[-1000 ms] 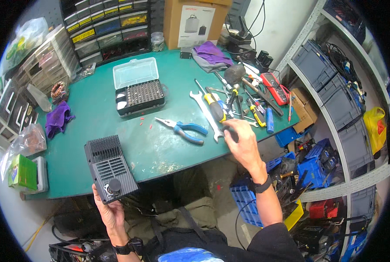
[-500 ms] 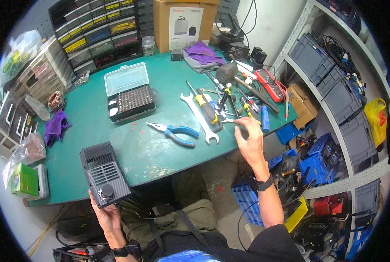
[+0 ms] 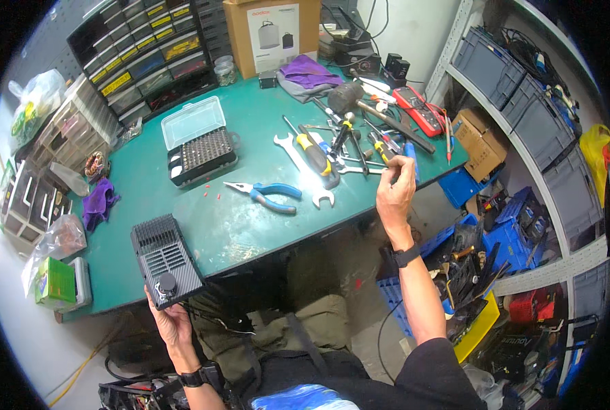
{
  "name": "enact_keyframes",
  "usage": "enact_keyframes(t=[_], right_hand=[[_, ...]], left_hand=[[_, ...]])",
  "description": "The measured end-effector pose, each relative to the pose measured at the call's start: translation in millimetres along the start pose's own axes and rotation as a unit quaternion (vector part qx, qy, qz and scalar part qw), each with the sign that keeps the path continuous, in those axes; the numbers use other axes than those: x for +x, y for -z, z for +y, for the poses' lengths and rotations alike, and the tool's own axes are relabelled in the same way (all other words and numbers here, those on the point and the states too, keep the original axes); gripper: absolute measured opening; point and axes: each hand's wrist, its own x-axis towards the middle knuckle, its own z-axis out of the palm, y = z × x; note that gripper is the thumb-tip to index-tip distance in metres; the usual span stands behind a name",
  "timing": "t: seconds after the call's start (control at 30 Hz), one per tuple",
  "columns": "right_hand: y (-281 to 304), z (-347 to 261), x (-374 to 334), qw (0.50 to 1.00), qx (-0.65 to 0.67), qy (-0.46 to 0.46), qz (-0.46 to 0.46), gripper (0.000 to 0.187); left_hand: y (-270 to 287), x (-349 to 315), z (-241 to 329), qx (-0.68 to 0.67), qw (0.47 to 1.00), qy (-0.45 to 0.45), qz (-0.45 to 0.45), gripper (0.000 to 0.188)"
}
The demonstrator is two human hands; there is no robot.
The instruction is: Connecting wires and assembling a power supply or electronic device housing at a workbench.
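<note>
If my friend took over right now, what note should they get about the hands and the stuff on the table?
Left hand: holds the near end of the grey vented box, which lies at the front edge of the green table.
Right hand: raised over the table's right edge by the pile of tools, fingertips pinched; whether anything small is in them cannot be told.
Nearby: blue-handled pliers, a wrench, an open bit case.
Done: the box's cover looks in place.
Left: nothing shows work begun on the box.

L hand (image 3: 170, 321) cupped low, R hand (image 3: 395, 191) raised, pinching.
</note>
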Motion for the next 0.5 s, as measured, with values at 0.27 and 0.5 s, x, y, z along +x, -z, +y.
enact_keyframes(t=[0.27,0.5], right_hand=[[-7.6,2.5,-4.6,0.998,0.035,-0.023,0.041,0.008],[-6.0,3.5,-5.2,0.999,0.009,-0.013,0.046,0.010]], left_hand=[[9.0,7.2,5.7,0.040,0.999,0.006,0.033,0.054],[-16.3,4.2,-2.5,0.041,0.998,-0.008,0.053,0.055]])
